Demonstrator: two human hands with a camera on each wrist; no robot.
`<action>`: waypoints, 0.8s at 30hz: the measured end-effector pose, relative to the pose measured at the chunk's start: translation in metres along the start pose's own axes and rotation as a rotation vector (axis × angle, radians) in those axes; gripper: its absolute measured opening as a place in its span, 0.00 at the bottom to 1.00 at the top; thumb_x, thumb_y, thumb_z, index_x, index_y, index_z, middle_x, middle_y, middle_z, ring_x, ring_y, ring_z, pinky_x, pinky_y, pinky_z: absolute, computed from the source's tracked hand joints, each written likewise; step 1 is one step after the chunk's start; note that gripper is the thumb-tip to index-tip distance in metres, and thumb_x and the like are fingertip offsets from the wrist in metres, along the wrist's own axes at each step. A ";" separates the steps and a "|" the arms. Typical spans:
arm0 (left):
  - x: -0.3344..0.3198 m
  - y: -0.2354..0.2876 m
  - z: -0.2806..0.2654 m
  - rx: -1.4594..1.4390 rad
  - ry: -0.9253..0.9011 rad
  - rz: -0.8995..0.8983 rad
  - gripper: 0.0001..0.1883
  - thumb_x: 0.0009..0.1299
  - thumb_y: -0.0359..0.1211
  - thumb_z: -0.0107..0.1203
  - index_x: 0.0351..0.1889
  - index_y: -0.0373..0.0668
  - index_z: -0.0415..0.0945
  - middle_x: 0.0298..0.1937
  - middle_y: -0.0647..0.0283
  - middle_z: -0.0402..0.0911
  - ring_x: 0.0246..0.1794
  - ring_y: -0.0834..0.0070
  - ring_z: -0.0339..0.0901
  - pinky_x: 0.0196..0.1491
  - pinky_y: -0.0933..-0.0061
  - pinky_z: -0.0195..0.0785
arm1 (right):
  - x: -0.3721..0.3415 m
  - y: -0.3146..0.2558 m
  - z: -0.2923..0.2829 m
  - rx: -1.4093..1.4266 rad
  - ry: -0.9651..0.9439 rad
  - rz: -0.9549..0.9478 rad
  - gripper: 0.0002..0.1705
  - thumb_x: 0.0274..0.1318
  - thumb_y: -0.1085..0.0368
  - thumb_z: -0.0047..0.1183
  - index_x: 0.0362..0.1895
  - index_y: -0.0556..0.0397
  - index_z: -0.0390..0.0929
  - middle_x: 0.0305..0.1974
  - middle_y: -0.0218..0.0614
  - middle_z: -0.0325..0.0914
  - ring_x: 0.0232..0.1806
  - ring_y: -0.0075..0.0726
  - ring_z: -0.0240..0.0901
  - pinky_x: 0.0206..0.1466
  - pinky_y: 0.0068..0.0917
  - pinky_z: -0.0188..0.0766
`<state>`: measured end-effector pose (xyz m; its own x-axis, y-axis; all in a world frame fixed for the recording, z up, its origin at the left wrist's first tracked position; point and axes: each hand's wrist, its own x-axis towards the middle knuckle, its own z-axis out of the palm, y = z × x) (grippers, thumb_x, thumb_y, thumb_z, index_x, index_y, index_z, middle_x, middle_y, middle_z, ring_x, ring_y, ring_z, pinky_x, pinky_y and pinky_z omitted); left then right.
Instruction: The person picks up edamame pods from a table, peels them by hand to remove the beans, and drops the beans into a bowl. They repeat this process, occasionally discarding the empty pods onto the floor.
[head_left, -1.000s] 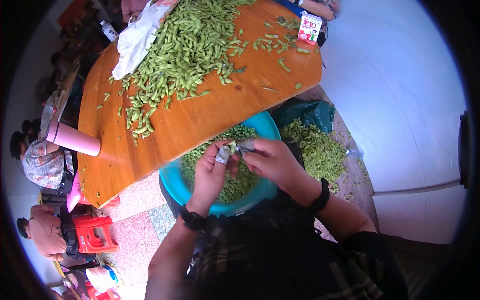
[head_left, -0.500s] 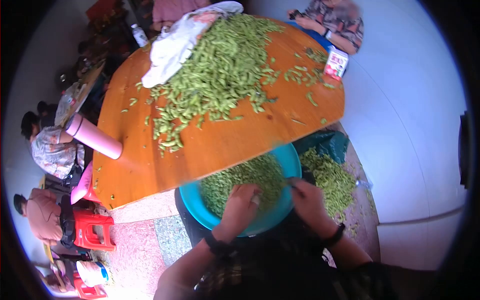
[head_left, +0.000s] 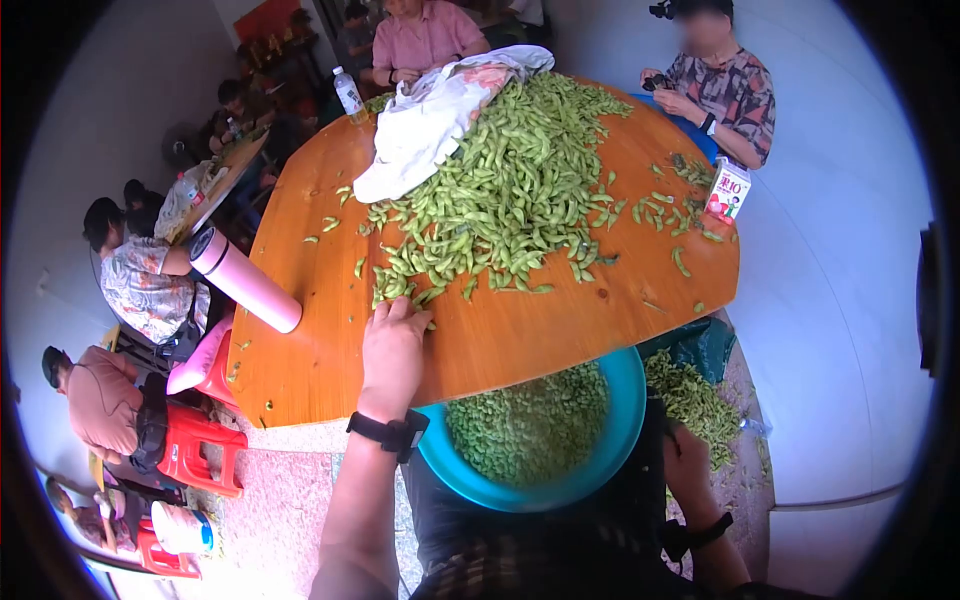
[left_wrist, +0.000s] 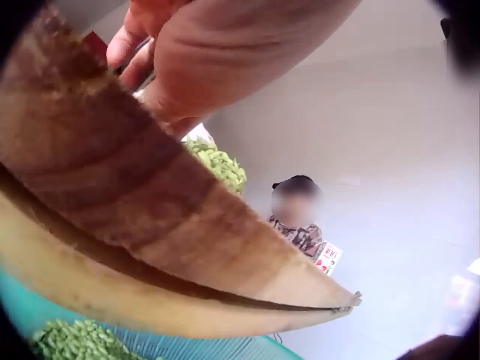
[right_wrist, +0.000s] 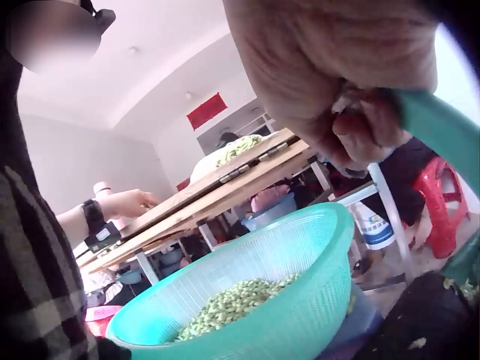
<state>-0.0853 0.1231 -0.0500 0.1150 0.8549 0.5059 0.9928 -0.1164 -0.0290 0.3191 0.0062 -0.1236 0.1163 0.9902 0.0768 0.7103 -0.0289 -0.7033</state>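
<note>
The wooden table [head_left: 480,345] bears green pods [head_left: 510,180] (left hand [head_left: 393,350] at their edge).

Looked like some shared indoor workroom, home or eatery I couldn't tell: folks [head_left: 150,290] sat around a wooden table [head_left: 500,335] heaped with edamame pods [head_left: 510,190] and a second table [head_left: 238,165], with red plastic stools [head_left: 195,455] on pinkish flooring [head_left: 285,490].
</note>
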 end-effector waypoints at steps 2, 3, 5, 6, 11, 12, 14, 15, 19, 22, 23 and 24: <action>0.004 -0.001 -0.004 -0.056 -0.030 -0.022 0.08 0.60 0.28 0.57 0.38 0.46 0.82 0.40 0.62 0.76 0.43 0.60 0.73 0.45 0.61 0.70 | 0.001 -0.013 0.002 0.019 -0.076 -0.013 0.05 0.57 0.69 0.49 0.36 0.58 0.74 0.23 0.53 0.71 0.29 0.61 0.72 0.29 0.45 0.64; 0.005 0.000 -0.005 -0.059 -0.031 -0.018 0.08 0.60 0.28 0.57 0.38 0.46 0.82 0.40 0.62 0.76 0.43 0.60 0.73 0.45 0.61 0.70 | 0.003 -0.010 0.007 0.033 -0.095 -0.053 0.09 0.57 0.70 0.49 0.41 0.58 0.76 0.27 0.53 0.75 0.31 0.60 0.75 0.32 0.43 0.68; 0.006 0.004 -0.008 -0.271 0.111 -0.063 0.08 0.61 0.28 0.60 0.38 0.41 0.80 0.37 0.59 0.79 0.39 0.58 0.77 0.41 0.61 0.72 | 0.010 -0.019 0.016 0.131 -0.104 -0.119 0.11 0.57 0.70 0.49 0.45 0.58 0.76 0.28 0.53 0.76 0.32 0.58 0.76 0.33 0.41 0.69; 0.006 0.010 -0.012 -0.277 0.107 -0.056 0.08 0.61 0.28 0.60 0.38 0.41 0.80 0.37 0.59 0.79 0.39 0.58 0.77 0.41 0.61 0.72 | 0.015 -0.029 0.020 0.230 -0.114 -0.189 0.14 0.58 0.70 0.49 0.48 0.57 0.76 0.30 0.53 0.77 0.33 0.56 0.77 0.34 0.38 0.71; -0.024 0.082 -0.025 -0.953 -0.122 -0.267 0.14 0.65 0.22 0.55 0.49 0.35 0.76 0.36 0.50 0.80 0.32 0.59 0.80 0.37 0.67 0.73 | 0.041 -0.114 0.013 0.510 -0.380 -0.191 0.13 0.61 0.69 0.49 0.49 0.58 0.77 0.26 0.42 0.77 0.26 0.28 0.73 0.32 0.27 0.69; -0.032 0.096 -0.028 -1.116 -0.213 -0.337 0.16 0.65 0.21 0.55 0.52 0.35 0.75 0.37 0.50 0.80 0.32 0.60 0.81 0.38 0.68 0.74 | 0.043 -0.122 0.015 0.590 -0.441 -0.144 0.12 0.62 0.68 0.49 0.48 0.58 0.77 0.25 0.38 0.76 0.25 0.23 0.70 0.31 0.26 0.68; -0.046 0.113 -0.030 -1.169 -0.291 -0.306 0.18 0.65 0.20 0.54 0.54 0.36 0.75 0.40 0.50 0.80 0.34 0.60 0.81 0.39 0.68 0.74 | 0.047 -0.129 0.023 0.701 -0.499 -0.083 0.10 0.63 0.67 0.49 0.44 0.59 0.77 0.24 0.34 0.75 0.24 0.21 0.69 0.29 0.24 0.66; -0.050 0.118 -0.029 -1.207 -0.343 -0.292 0.20 0.65 0.20 0.54 0.57 0.37 0.74 0.43 0.51 0.80 0.36 0.60 0.81 0.40 0.69 0.74 | 0.048 -0.128 0.026 0.814 -0.574 -0.048 0.08 0.63 0.67 0.49 0.40 0.60 0.76 0.22 0.31 0.74 0.23 0.19 0.67 0.27 0.23 0.64; -0.058 0.132 -0.023 -0.949 -0.150 -0.006 0.25 0.64 0.21 0.55 0.61 0.39 0.71 0.42 0.51 0.78 0.37 0.57 0.80 0.40 0.68 0.74 | 0.044 -0.123 0.028 0.866 -0.641 0.036 0.09 0.63 0.67 0.49 0.33 0.60 0.73 0.21 0.29 0.72 0.22 0.17 0.65 0.25 0.22 0.61; -0.062 0.145 -0.030 -0.889 -0.208 -0.062 0.23 0.62 0.19 0.56 0.58 0.37 0.74 0.38 0.53 0.78 0.36 0.62 0.79 0.40 0.71 0.73 | 0.039 -0.121 0.023 0.863 -0.618 0.059 0.09 0.63 0.67 0.49 0.31 0.58 0.72 0.21 0.29 0.72 0.21 0.17 0.64 0.24 0.22 0.60; -0.064 0.147 -0.029 -0.890 -0.212 -0.059 0.23 0.62 0.19 0.56 0.58 0.37 0.74 0.38 0.53 0.78 0.36 0.62 0.79 0.40 0.71 0.73 | 0.038 -0.118 0.023 0.823 -0.611 0.048 0.08 0.62 0.67 0.49 0.31 0.58 0.72 0.21 0.29 0.72 0.21 0.17 0.64 0.24 0.22 0.61; -0.066 0.149 -0.028 -0.873 -0.213 -0.064 0.23 0.62 0.19 0.56 0.57 0.37 0.74 0.38 0.53 0.78 0.36 0.62 0.79 0.40 0.70 0.73 | 0.037 -0.116 0.024 0.784 -0.604 0.039 0.07 0.62 0.68 0.49 0.32 0.59 0.73 0.21 0.29 0.71 0.22 0.17 0.64 0.25 0.23 0.61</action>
<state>0.0537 0.0355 -0.0635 0.1499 0.9384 0.3112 0.6283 -0.3335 0.7029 0.2244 0.0490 -0.0566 -0.3985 0.9001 -0.1764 0.0278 -0.1803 -0.9832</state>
